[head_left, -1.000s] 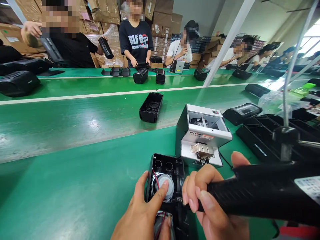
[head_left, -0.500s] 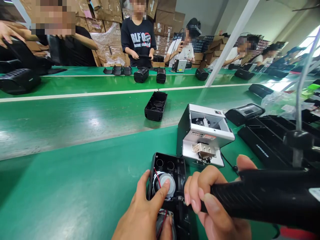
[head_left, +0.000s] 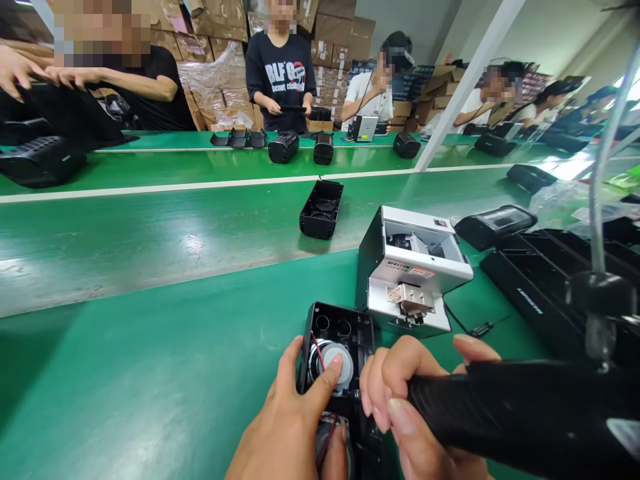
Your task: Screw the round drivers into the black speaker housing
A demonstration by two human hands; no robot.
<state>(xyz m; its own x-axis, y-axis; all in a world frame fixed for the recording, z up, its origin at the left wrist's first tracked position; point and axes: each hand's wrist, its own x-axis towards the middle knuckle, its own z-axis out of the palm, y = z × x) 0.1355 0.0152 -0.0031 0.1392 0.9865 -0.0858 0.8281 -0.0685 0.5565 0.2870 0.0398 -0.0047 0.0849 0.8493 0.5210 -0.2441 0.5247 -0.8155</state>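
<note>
A black speaker housing [head_left: 345, 311] lies open side up on the green bench. Inside are two round speakers: the upper speaker [head_left: 345, 380] with a pale round magnet and a red wire, and the lower speaker [head_left: 326, 437] partly covered by my hand. My left hand [head_left: 290, 420] grips the housing's left side, its thumb pressed on the upper speaker. My right hand [head_left: 410, 400] is wrapped round a thick black electric screwdriver [head_left: 500, 407], held nearly level. Its tip points left into the housing between the two speakers; the screw there is too small to make out.
A silver-and-black WEIXIN screw feeder [head_left: 415, 273] stands just beyond the housing. Another open black housing [head_left: 321, 210] sits on the green conveyor [head_left: 150, 233]. Black cases [head_left: 535, 280] fill the right side, beside a hanging cable [head_left: 600, 167]. Co-workers stand or sit across the line.
The screwdriver and my right hand have shifted slightly left, tip still in the housing. On the conveyor, the other housing has moved a little right. The left co-worker's hands have changed position.
</note>
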